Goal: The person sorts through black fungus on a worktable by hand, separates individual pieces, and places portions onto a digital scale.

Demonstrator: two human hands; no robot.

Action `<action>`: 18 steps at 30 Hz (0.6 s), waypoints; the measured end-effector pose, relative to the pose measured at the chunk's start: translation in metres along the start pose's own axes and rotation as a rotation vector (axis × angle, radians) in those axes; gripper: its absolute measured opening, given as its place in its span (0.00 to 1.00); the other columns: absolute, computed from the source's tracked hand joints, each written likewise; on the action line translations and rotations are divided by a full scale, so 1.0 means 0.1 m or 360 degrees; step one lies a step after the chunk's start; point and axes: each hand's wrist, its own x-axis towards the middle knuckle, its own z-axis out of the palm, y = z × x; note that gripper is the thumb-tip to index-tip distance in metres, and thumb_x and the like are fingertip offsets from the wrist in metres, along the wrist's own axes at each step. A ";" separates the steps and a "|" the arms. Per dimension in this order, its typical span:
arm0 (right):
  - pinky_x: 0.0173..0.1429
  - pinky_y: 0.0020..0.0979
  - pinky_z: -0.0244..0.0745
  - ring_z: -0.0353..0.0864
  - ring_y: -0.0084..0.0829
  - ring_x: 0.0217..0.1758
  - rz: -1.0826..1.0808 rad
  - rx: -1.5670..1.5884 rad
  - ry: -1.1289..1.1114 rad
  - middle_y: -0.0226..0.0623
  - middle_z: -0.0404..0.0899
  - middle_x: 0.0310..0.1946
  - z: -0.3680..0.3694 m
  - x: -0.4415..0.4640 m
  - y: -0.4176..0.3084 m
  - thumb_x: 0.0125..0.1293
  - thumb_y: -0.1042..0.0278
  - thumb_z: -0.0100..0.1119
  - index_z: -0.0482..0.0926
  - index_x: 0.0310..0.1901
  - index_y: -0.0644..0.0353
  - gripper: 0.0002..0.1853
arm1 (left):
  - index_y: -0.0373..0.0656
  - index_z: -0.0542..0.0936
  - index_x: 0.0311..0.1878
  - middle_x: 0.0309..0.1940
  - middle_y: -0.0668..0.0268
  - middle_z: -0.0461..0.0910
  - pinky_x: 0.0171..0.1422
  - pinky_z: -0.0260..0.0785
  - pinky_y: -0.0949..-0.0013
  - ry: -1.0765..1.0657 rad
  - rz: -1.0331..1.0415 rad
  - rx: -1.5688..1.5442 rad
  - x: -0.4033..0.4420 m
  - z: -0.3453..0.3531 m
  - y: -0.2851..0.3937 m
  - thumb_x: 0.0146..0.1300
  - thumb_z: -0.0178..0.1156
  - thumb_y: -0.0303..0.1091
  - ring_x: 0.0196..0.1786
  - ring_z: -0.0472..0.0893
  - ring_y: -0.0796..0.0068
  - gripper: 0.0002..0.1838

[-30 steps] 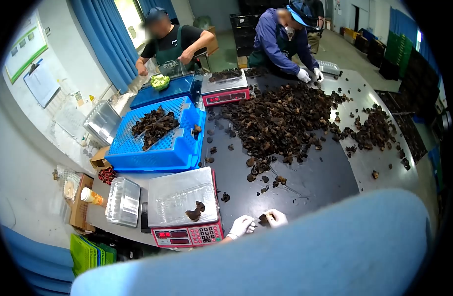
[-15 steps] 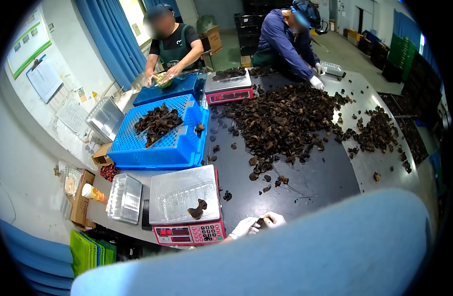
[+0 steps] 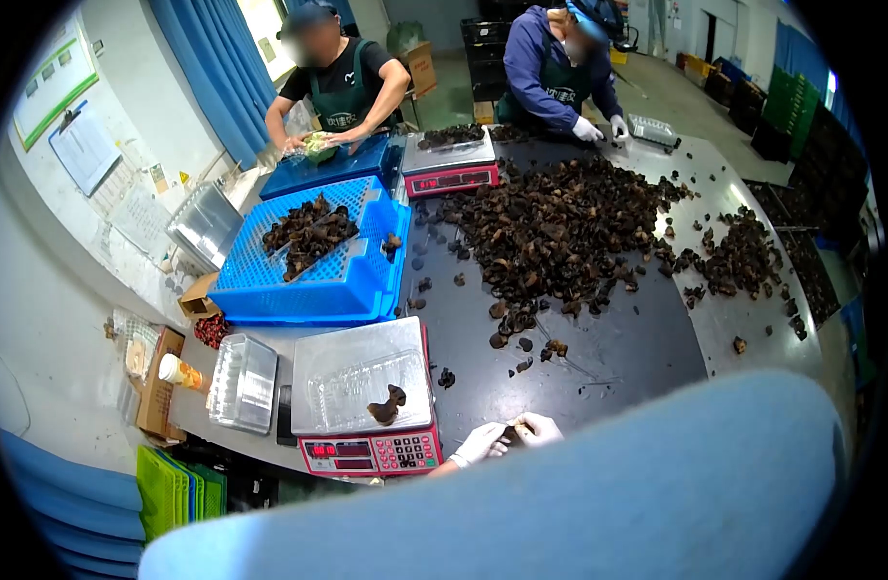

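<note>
Both my hands wear white gloves and sit close together at the table's near edge. My left hand (image 3: 481,443) and my right hand (image 3: 538,428) are closed on a small dark mushroom piece (image 3: 510,436) between them. Left of them is a red scale (image 3: 370,454) with a clear plastic tray (image 3: 352,391) on its plate, and one brown mushroom piece (image 3: 388,405) lies in the tray. Beyond my hands, a large pile of dark mushroom pieces (image 3: 560,227) covers much of the black table surface (image 3: 618,343).
A blue crate (image 3: 299,290) bears more pieces. Clear containers (image 3: 243,382) and a cup (image 3: 181,372) stand left. Across the table, one co-worker (image 3: 352,82) handles a green-and-white item; another (image 3: 555,82) works near a second scale (image 3: 451,181). A blue surface blocks the bottom view.
My hands have drawn slightly closer around the piece. The left co-worker's hands have come down to the green-and-white item. The other co-worker reached toward the pile, then drew back.
</note>
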 end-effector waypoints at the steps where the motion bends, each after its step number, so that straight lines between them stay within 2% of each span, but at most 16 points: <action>1: 0.48 0.33 0.76 0.83 0.35 0.41 0.0007 0.0005 0.0001 0.46 0.83 0.38 0.00 0.00 -0.01 0.67 0.72 0.52 0.79 0.46 0.64 0.10 | 0.42 0.76 0.54 0.39 0.65 0.79 0.41 0.74 0.75 0.0001 -0.0002 -0.0003 0.01 -0.01 -0.01 0.72 0.52 0.46 0.34 0.79 0.78 0.17; 18: 0.49 0.33 0.75 0.83 0.39 0.42 0.0070 -0.0064 -0.0037 0.46 0.83 0.39 -0.04 0.02 -0.11 0.67 0.72 0.53 0.80 0.46 0.64 0.10 | 0.41 0.77 0.52 0.38 0.66 0.79 0.40 0.74 0.76 0.0022 0.0021 0.0118 0.09 -0.05 -0.09 0.72 0.53 0.46 0.34 0.79 0.81 0.18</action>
